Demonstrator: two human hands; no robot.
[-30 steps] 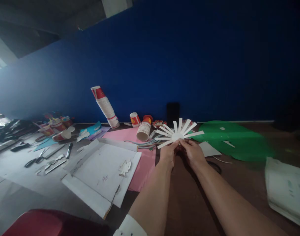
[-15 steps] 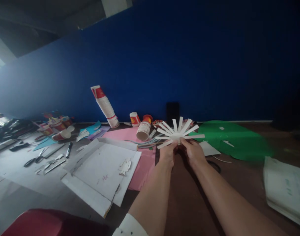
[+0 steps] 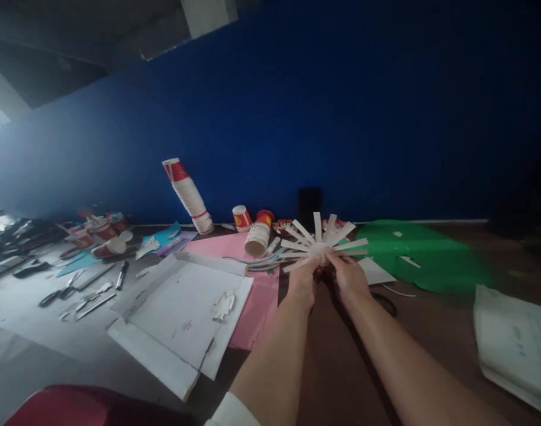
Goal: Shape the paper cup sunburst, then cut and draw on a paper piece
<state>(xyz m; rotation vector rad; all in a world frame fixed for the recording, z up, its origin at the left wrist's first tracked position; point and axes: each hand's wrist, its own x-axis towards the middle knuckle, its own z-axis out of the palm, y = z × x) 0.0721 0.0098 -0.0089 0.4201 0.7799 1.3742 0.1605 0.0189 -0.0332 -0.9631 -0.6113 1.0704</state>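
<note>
White fringed paper [image 3: 320, 248] sits between left hand [image 3: 303, 279] and right hand [image 3: 351, 278], fingers [image 3: 333, 259] pinched at its hub, forearms [image 3: 273, 355] converging.

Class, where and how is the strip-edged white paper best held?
Probably by the round middle of the white paper, from the near side, where the left hand and right hand pinch it: its slim strips fan outward and might bend.

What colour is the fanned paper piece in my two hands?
White; the fanned paper piece shows best in the head view.
</note>
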